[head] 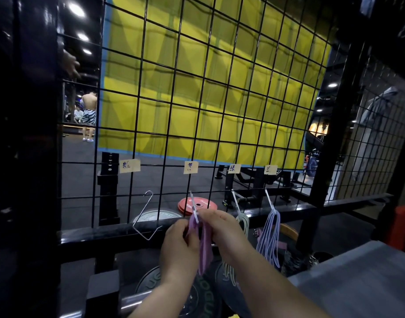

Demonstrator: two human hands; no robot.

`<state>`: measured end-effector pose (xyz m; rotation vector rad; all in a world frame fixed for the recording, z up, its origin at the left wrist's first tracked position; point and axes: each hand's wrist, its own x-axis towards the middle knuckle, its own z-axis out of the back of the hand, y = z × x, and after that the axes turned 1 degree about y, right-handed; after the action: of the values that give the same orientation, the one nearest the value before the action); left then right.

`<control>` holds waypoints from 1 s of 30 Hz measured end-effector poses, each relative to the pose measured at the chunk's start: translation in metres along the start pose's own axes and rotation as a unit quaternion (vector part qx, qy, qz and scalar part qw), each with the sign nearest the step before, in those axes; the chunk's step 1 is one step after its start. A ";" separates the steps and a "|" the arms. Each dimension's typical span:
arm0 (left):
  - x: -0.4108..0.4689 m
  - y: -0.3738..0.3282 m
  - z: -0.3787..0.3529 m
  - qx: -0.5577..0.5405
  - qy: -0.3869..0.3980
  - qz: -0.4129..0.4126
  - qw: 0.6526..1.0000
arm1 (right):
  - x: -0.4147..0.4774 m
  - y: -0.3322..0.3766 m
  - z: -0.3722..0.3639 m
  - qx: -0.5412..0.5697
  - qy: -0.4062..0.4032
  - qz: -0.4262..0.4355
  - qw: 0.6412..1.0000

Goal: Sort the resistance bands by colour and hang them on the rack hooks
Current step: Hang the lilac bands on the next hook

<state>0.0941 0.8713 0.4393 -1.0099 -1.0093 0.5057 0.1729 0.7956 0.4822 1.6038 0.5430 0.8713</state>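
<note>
Four handwritten labels point(130, 165), unreadable, hang on the grid point(203, 81); left hand point(177, 244) and right hand point(224, 230) both pinch the purple band point(205, 251).

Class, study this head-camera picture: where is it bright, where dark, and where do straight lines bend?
Head view: the yellow wall is brightest; the black post at left sinks into shadow; ceiling lights glare top left; the wire grid bows from the wide lens.

Four paper labels point(130, 165) stuck on the rack point(219, 88) each carry a handwritten blue character, too blurred to read surely. The black plate point(151, 285) shows the letters "UG" and "OGU". Lettering on the red plate point(206, 204) and grey plate point(155, 215) is illegible.
</note>
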 end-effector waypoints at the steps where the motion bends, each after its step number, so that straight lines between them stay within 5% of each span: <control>1: -0.001 0.001 0.001 0.019 0.004 -0.001 1.000 | 0.000 -0.001 0.000 0.012 -0.008 -0.004 1.000; 10: -0.005 -0.017 0.015 0.102 0.059 -0.016 0.993 | -0.004 -0.012 0.000 0.058 -0.084 -0.077 0.992; 18: -0.002 -0.018 0.021 0.157 0.071 -0.047 0.984 | -0.013 -0.008 -0.005 0.089 -0.068 -0.108 0.988; 30: 0.001 -0.015 0.017 0.001 0.048 -0.051 0.998 | -0.016 -0.006 -0.003 0.108 -0.079 -0.172 0.976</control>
<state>0.0783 0.8728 0.4558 -0.9661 -0.9682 0.3705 0.1612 0.7867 0.4729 1.6899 0.7945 0.4324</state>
